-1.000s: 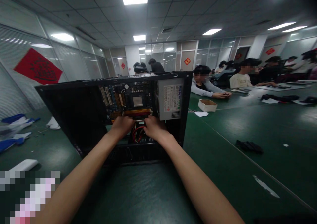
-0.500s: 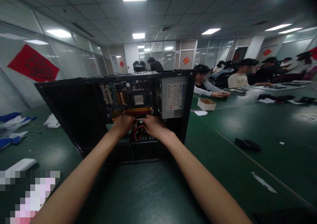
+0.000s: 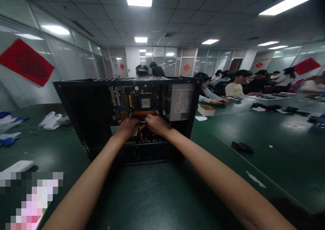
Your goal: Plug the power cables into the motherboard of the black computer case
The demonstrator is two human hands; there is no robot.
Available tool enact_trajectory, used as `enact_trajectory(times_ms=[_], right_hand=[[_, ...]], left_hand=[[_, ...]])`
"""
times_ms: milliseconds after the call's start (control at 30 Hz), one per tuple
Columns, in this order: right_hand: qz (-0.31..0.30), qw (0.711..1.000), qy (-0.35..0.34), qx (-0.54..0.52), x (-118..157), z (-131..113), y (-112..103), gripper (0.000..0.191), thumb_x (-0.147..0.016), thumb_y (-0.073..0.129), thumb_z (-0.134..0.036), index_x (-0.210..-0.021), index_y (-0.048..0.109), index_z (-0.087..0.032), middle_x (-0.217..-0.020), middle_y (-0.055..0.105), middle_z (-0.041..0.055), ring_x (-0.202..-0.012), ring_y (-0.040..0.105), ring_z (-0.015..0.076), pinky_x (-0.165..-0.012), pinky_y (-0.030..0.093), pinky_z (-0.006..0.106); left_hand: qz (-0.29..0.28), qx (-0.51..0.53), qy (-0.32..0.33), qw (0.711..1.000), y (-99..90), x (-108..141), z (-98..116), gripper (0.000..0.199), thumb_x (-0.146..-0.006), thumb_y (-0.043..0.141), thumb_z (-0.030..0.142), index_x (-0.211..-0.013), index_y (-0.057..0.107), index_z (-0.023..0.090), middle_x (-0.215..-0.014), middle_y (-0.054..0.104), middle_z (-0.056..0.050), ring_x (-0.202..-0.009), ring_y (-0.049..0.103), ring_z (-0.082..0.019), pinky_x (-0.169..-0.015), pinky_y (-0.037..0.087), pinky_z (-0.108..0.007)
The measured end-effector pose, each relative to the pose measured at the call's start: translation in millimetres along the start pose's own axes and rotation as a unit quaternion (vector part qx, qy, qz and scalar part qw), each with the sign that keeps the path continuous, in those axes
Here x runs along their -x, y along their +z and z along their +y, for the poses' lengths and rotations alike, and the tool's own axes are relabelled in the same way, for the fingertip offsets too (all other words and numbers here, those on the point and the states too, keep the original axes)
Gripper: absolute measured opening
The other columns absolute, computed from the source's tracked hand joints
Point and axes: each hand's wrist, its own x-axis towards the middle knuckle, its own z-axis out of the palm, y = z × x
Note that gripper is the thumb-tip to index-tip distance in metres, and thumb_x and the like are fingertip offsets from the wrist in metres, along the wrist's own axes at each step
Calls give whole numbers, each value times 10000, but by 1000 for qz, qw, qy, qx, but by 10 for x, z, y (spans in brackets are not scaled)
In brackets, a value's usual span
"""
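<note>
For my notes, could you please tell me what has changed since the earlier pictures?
The camera's view has shifted: the open box now sits further left in the picture, while the computer case appears slightly further right. The left hand and right hand look a little closer together. Nothing was visibly grasped or released. Both hands stay at the lower edge of the motherboard, near the red cables.

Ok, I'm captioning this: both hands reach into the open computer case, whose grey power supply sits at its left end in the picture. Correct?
No: in the head view, the grey power supply sits at the right end of the open computer case. The left hand and right hand do reach into it.
</note>
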Motion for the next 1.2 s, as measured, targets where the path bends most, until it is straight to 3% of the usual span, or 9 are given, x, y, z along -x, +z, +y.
enact_trajectory(times_ms=[133, 433, 1000, 1200], right_hand=[[9, 1000, 17, 8, 21, -5, -8, 212, -964, 460, -152, -1076, 633, -105, -1147, 615, 161, -1121, 555, 245, -889, 481, 329], [-38, 999, 16, 26, -11, 5, 40, 263, -958, 412, -120, -1131, 609, -94, -1130, 658, 175, -1053, 625, 255, -853, 494, 335], [-51, 997, 49, 13, -51, 8, 103, 301, -961, 385, -114, -1132, 630, -82, -1119, 681, 208, -1047, 664, 286, -862, 507, 345], [-49, 997, 55, -9, -36, 7, 92, 292, -962, 393, -112, -1101, 649, -90, -1106, 688, 196, -1025, 670, 270, -847, 498, 325]], left_hand=[[1, 0, -15, 1000, 22, -5, -15, 315, -954, 492, 305, -1132, 749, 270, -1112, 755, -70, -1060, 690, -239, -881, 517, -306], [-6, 13, -26, 1000, 43, -30, -8, 335, -943, 496, 302, -1177, 734, 271, -1144, 745, -82, -1078, 685, -260, -908, 515, -335], [18, 36, -47, 998, 17, 14, 154, 297, -942, 509, 342, -1060, 773, 273, -1057, 766, -77, -996, 707, -277, -853, 523, -353], [19, 22, -72, 997, -7, 27, 178, 322, -933, 511, 385, -1106, 766, 291, -1051, 767, -76, -993, 705, -271, -839, 520, -342]])
